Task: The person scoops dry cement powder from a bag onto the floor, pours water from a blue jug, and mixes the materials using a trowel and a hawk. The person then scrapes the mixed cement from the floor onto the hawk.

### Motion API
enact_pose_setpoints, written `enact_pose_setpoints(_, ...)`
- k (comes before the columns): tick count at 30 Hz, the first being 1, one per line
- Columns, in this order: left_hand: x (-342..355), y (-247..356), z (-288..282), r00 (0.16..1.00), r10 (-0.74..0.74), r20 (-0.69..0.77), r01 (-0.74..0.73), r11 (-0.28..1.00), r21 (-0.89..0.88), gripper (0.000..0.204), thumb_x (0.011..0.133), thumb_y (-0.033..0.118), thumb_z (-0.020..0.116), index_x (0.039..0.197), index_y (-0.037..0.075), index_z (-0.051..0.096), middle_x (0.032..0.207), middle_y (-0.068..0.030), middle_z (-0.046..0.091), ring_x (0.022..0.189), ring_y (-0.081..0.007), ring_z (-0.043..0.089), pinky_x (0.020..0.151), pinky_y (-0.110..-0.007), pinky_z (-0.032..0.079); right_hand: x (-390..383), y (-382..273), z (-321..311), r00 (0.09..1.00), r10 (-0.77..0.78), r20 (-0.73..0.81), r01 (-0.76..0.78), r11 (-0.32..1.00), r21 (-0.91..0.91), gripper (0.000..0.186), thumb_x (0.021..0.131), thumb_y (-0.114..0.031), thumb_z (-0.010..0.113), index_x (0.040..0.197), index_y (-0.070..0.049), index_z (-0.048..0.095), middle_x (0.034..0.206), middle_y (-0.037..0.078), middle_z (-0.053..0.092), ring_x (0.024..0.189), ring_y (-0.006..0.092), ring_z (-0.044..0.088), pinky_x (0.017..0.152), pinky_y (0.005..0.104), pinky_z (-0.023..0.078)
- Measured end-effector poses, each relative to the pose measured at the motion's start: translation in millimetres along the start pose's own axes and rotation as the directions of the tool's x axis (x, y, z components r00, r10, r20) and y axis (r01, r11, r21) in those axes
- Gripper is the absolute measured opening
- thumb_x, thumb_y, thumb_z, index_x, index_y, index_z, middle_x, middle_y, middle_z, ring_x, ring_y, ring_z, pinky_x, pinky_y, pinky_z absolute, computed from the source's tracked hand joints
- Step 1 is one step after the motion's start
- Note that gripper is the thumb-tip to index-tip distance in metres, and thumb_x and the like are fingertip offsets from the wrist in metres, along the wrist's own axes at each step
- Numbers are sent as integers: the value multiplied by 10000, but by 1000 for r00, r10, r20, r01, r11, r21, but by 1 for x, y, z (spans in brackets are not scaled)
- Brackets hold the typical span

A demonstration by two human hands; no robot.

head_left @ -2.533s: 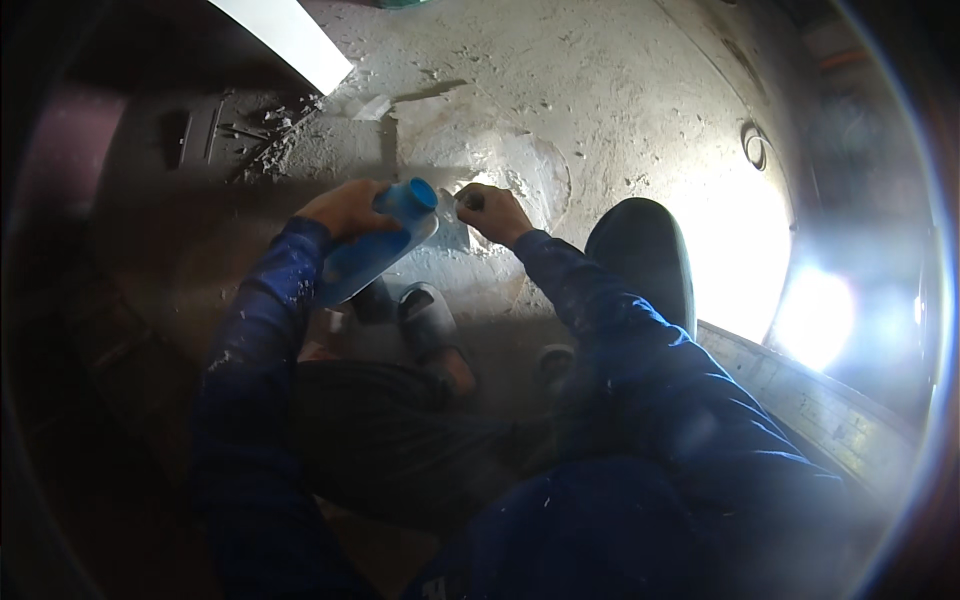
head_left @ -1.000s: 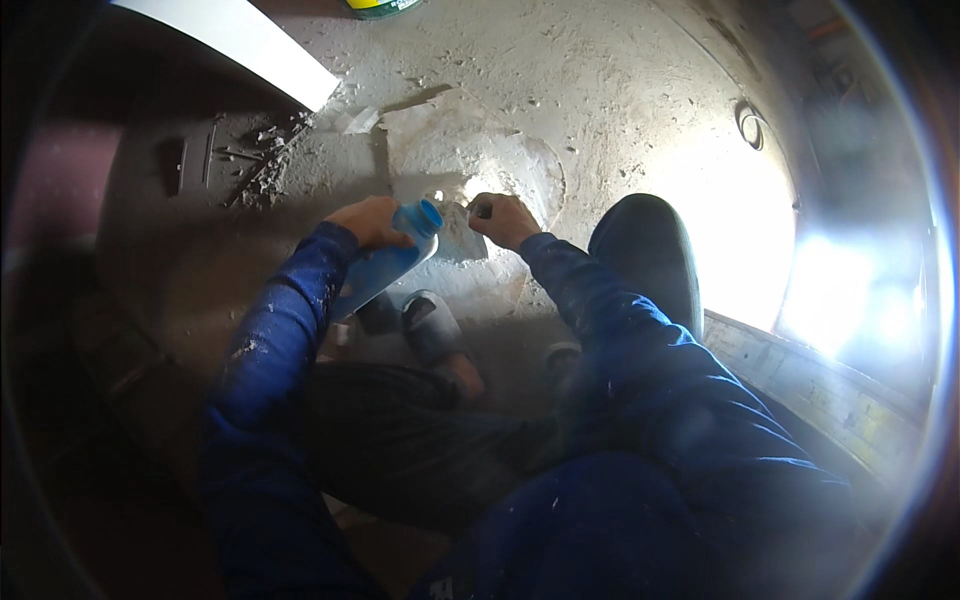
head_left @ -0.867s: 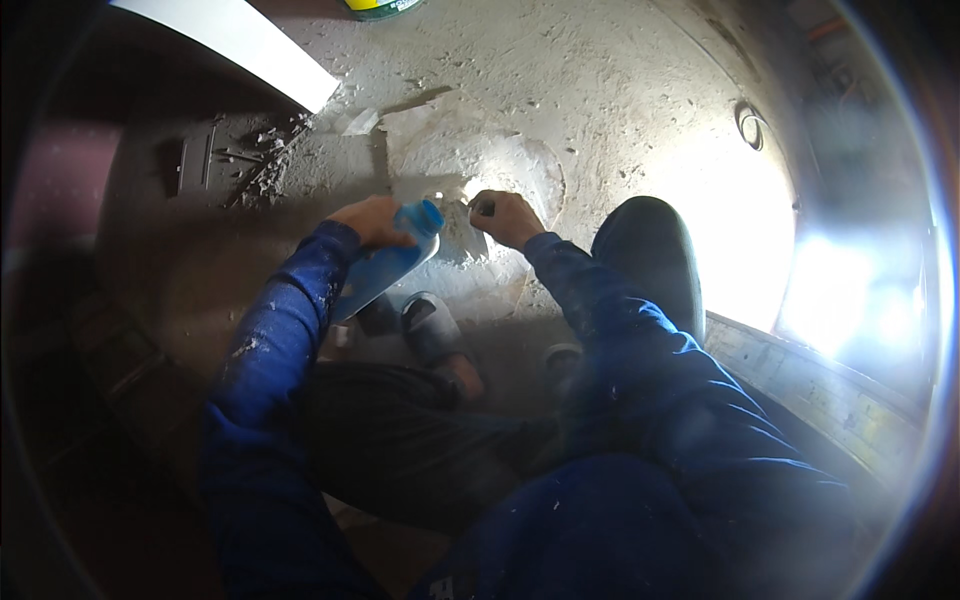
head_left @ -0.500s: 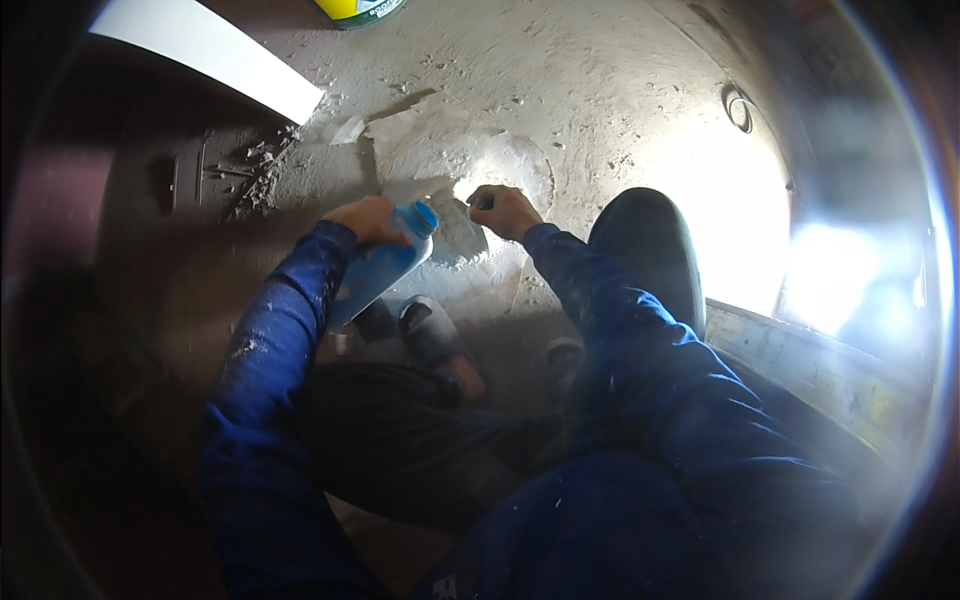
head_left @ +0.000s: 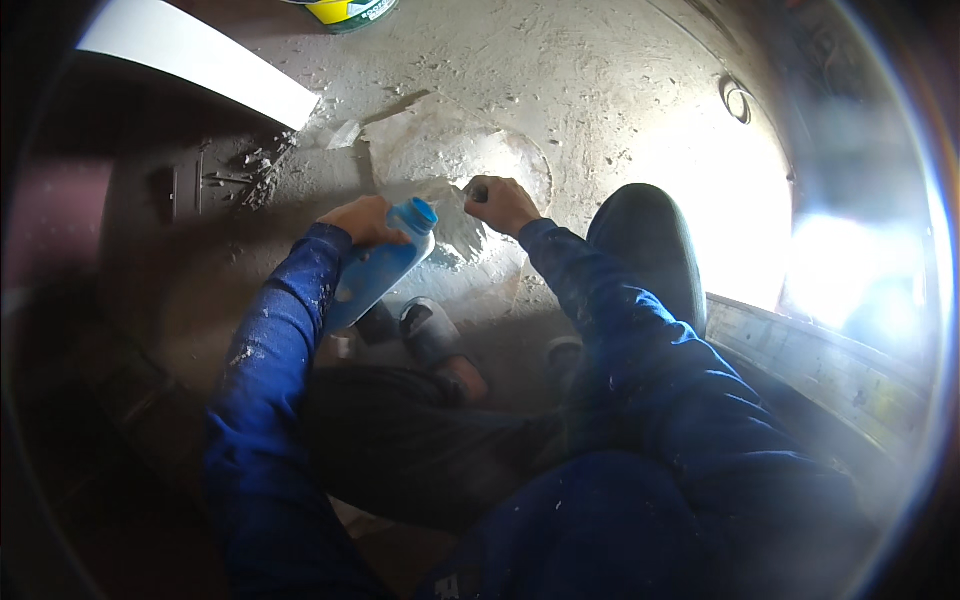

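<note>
- Blue bottle [head_left: 385,272] is up off the floor, tilted, mouth uncapped and angled toward the right hand; left hand [head_left: 362,221] is wrapped round it near the neck.
- Right hand [head_left: 503,205] is just beside the mouth, fingers curled tight on a small dark thing [head_left: 480,193], mostly hidden, can't tell what. Hands are apart.
- Slippered foot [head_left: 430,330] sits just below the bottle; dark rounded shape [head_left: 648,250], knee or shoe, right of the hands.
- White panel [head_left: 200,58] upper left, yellow-green bucket [head_left: 347,12] at the top edge.
- Crumb-strewn floor [head_left: 590,85] stretches ahead; pale ledge [head_left: 820,370] borders the right.
</note>
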State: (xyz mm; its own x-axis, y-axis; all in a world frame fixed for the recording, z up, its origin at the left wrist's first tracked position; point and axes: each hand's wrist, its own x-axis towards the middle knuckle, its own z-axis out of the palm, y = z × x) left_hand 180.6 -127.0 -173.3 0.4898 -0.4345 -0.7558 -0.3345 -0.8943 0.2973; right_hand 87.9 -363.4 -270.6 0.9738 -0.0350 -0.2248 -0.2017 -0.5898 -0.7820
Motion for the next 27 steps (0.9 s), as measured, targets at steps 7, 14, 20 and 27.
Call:
enact_pose_setpoints(7,-5,-8,3,997,43,-57,-43,999,4,598,758,439,753,1083,-45,620,934,-200,699,664,-284,699,634,-382,552,5,-8,10,998,17,57,-16,999,-33,336,764,-297,681,1026,-87,702,936,122,716,885,286,682,832,381,527)
enact_pose_setpoints(14,-5,-9,6,999,-15,-31,17,998,53,668,754,517,726,1141,-19,628,1001,-213,690,938,-327,677,876,-420,509,11,-7,22,998,-43,47,44,999,-18,334,791,-307,667,1036,-83,708,929,142,717,861,266,695,824,359,536)
enact_pose_setpoints(20,-19,-6,3,998,-53,29,54,998,-30,591,787,429,742,1159,-11,614,963,-198,698,772,-277,704,709,-381,560,15,-12,33,995,-75,70,72,997,36,324,789,-299,664,1027,-85,712,912,139,719,850,266,698,820,355,538)
enact_pose_setpoints(27,-30,-6,3,995,-90,32,92,993,-68,532,802,388,738,1142,-5,626,963,-186,702,728,-246,706,670,-364,569,16,-19,38,994,-81,73,81,997,3,333,799,-294,662,1052,-81,702,911,133,721,849,252,699,819,354,538)
